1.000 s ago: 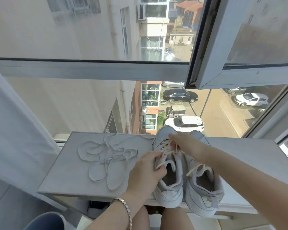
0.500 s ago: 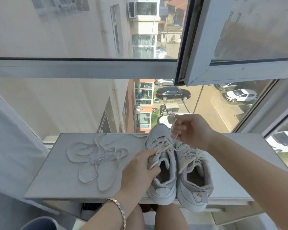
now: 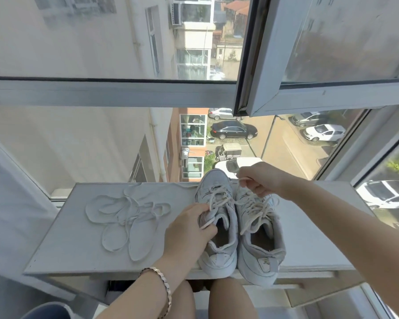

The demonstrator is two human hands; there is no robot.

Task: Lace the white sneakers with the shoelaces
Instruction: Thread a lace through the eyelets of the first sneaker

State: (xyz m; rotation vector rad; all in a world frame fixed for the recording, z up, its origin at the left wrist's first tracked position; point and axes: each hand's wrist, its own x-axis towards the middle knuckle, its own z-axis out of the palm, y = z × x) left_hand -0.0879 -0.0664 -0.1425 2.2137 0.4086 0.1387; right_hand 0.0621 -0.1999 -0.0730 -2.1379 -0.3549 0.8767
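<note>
Two white sneakers stand side by side on a white ledge point(image 3: 74, 249), toes toward the window. My left hand point(image 3: 189, 231) grips the tongue and collar of the left sneaker point(image 3: 219, 256). My right hand point(image 3: 260, 178) is raised over the toes and pinches a cream lace end point(image 3: 241, 183) drawn up from the left sneaker's eyelets. The right sneaker point(image 3: 260, 254) has a cream lace hanging loose across its opening. A spare white shoelace point(image 3: 127, 217) lies in tangled loops on the ledge to the left.
The ledge runs along a window; an open sash point(image 3: 286, 97) hangs above the shoes on the right. A white curtain point(image 3: 12, 203) hangs at the left. A blue rim point(image 3: 46, 310) shows at bottom left. My knees are under the ledge's front edge.
My right hand has lifted from the left sneaker's eyelets up and away toward the window, drawing the lace out longer. My left hand has kept its grip on the sneaker.
</note>
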